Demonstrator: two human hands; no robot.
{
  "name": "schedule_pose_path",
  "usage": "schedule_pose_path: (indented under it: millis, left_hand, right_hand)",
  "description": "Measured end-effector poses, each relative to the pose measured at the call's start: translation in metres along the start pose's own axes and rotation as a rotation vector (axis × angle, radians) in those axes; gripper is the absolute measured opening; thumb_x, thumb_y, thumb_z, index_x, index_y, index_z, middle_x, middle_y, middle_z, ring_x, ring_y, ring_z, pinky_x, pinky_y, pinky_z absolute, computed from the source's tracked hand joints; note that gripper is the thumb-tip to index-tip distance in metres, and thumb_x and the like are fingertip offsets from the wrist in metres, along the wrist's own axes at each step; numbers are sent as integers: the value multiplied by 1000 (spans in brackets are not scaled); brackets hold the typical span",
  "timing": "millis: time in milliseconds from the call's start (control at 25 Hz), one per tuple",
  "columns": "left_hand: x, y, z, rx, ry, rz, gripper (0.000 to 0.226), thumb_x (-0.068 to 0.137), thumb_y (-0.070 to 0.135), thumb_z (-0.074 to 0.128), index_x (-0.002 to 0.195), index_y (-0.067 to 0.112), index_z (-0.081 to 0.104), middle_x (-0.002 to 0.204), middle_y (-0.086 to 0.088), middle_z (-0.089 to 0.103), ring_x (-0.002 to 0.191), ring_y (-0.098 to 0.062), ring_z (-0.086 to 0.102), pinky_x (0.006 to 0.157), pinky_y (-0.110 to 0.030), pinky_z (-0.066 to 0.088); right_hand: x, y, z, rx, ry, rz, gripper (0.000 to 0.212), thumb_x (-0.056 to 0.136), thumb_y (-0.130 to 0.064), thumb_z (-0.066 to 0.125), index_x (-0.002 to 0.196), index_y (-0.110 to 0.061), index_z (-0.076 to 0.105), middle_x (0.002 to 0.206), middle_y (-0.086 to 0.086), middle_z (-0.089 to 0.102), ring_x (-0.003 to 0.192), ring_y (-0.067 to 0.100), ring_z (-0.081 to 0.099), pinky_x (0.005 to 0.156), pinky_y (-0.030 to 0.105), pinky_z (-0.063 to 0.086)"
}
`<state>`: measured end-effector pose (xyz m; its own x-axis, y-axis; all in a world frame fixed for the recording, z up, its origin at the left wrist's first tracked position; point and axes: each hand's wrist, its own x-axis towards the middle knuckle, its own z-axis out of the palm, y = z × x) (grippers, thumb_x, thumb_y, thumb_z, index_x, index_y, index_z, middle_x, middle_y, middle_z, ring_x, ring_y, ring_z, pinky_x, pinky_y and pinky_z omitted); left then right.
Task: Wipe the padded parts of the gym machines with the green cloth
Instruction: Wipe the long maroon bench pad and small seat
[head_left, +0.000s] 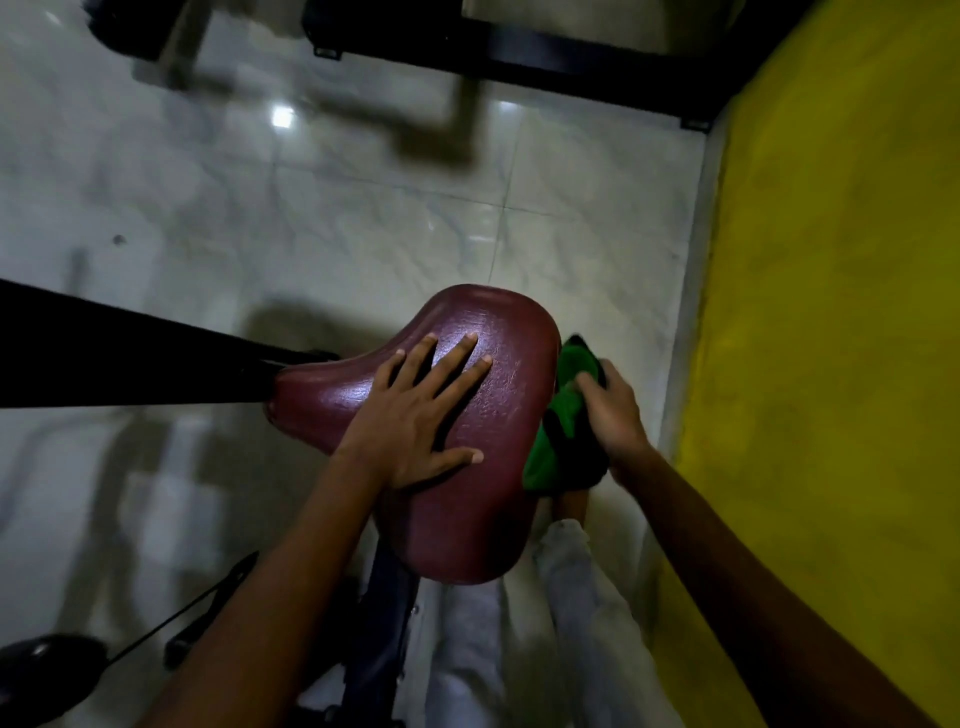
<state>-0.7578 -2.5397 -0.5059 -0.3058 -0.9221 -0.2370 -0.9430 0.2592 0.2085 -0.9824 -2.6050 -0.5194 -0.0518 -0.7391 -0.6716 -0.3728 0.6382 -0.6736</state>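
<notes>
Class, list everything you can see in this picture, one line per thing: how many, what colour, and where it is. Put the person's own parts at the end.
padded seat: one, dark red, centre, on a black frame
green cloth: one, green, against the seat's right edge
black frame bar: one, black, left, running to the seat's narrow end
black machine base: one, black, top, on the floor
floor: pale glossy tiles
wall: yellow, right side
pedal: one, black, bottom left
trouser legs: pale grey, below the seat
left hand: flat, fingers spread on the seat
right hand: grips the cloth
</notes>
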Motion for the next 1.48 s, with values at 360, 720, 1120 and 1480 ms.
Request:
schedule_pose_path:
  millis: [360,720,1120,1480]
  left_hand:
    - [2,-3,-2,-9,-62,27,97,75,82,26,153,24,16,160,-2,8,143,-39,16,106,-56,26]
    - [-2,-5,4,17,-23,51,95,76,81,27,152,24,19,160,-2,11,143,-37,16,106,-57,25]
    - [-5,-4,5,27,-7,59,94,78,80,26,152,23,19,160,-4,12,143,-37,14,109,-55,22]
    - [-10,-3,10,-6,28,38,92,80,78,27,152,22,19,160,-5,13,145,-36,11,113,-52,14]
  right_hand:
    - [-20,13,16,176,156,-8,13,88,-13,54,97,-18,62,82,-3,62,75,13,59,64,26,46]
    - [-61,60,26,203,179,-19,28,85,-13,58,113,-11,64,100,8,67,94,25,63,81,36,53]
    - [-118,125,63,4,270,67,72,65,-61,42,125,-23,56,115,10,61,109,31,56,94,52,45]
    - [-72,69,50,123,325,51,62,69,-50,46,122,-22,59,110,8,62,101,26,60,90,46,51]
